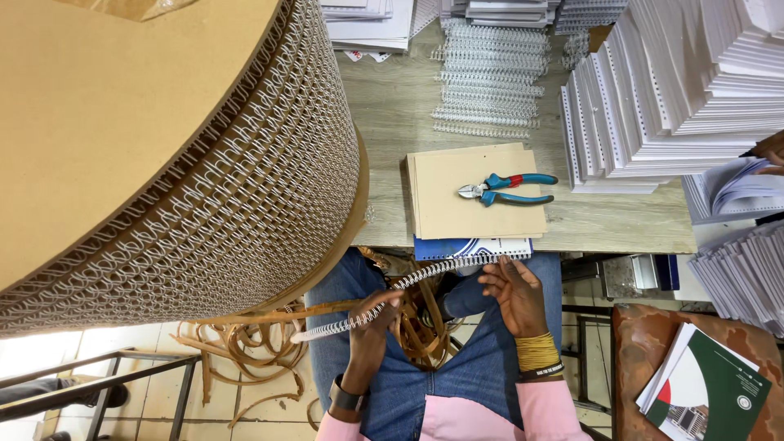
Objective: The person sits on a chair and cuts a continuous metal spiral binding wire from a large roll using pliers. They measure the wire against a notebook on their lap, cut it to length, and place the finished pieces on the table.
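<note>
My left hand (371, 322) is closed around a length of white wire binding coil (408, 282), pinching it low over my lap, while my right hand (513, 290) is half open, fingers spread and touching the same strip near its upper end, just under the table edge (621, 241). The strip runs slanting between my hands, its free tip pointing down-left past my knee. I judge I am measuring or steadying a piece of coil before it is cut off; the next move would call for keeping the strip straight and a firm pinch at the chosen loop. The blue-handled cutters (506, 189) lie untouched on a stack of brown card sheets (478, 204), above a blue-covered notebook (469, 247). To my left stands the big spool of coil (204, 180); cut strips (490, 77) and punched paper stacks (653, 90) lie beyond.
</note>
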